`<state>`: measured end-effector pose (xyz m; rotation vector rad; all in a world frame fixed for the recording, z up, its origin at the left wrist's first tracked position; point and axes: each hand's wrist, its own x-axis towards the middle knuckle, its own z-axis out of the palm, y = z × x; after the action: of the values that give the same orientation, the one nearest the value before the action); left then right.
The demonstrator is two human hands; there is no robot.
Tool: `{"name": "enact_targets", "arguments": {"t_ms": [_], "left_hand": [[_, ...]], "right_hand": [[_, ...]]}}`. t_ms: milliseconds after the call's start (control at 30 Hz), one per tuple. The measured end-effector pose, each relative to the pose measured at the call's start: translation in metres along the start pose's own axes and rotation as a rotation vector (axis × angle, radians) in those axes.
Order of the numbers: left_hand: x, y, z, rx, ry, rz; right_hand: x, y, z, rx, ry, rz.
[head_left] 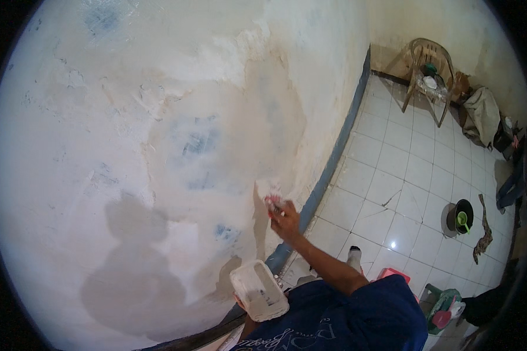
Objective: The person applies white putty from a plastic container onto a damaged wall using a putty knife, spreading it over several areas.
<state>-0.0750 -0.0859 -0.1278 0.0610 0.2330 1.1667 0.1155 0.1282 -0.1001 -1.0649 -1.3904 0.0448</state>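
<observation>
My right hand is closed round a flat scraper, pale at the blade with some red near the grip. Its blade is against the wall, close to the blue-grey strip at the wall's foot. Patches of wet-looking beige filler, rough peeled edges and bluish spots cover this stretch of wall. Below, my left hand holds a pale rectangular tub tilted near my body. Most of that hand is hidden behind the tub. Grey-white paste and smears show inside it.
White tiles cover the floor to the right. On them stand a plastic chair with things on its seat, a black bucket with a green dipper, and a twisted rag. A pink object sits close behind me.
</observation>
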Motion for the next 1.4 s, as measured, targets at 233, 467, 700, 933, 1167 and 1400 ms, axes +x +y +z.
{"name": "enact_targets", "arguments": {"t_ms": [233,467,700,933,1167,1400], "left_hand": [[-0.008,-0.002,0.001,-0.019,-0.008,0.005],[-0.015,0.000,-0.006,-0.037,0.013,0.009],[-0.020,0.008,-0.014,0.027,-0.004,-0.013],[-0.019,0.006,0.013,-0.047,0.011,-0.035],[-0.028,0.013,-0.005,0.047,-0.052,-0.070],[-0.035,0.014,-0.013,0.010,0.003,-0.030]], "right_hand": [[-0.066,-0.023,-0.012,0.106,-0.131,-0.087],[0.014,0.008,0.000,-0.012,0.172,0.030],[-0.028,-0.017,0.006,0.093,-0.002,0.004],[-0.070,-0.037,-0.001,0.128,-0.021,0.012],[-0.038,-0.050,0.016,0.128,0.046,-0.016],[-0.103,-0.065,0.031,0.171,-0.158,-0.084]]}}
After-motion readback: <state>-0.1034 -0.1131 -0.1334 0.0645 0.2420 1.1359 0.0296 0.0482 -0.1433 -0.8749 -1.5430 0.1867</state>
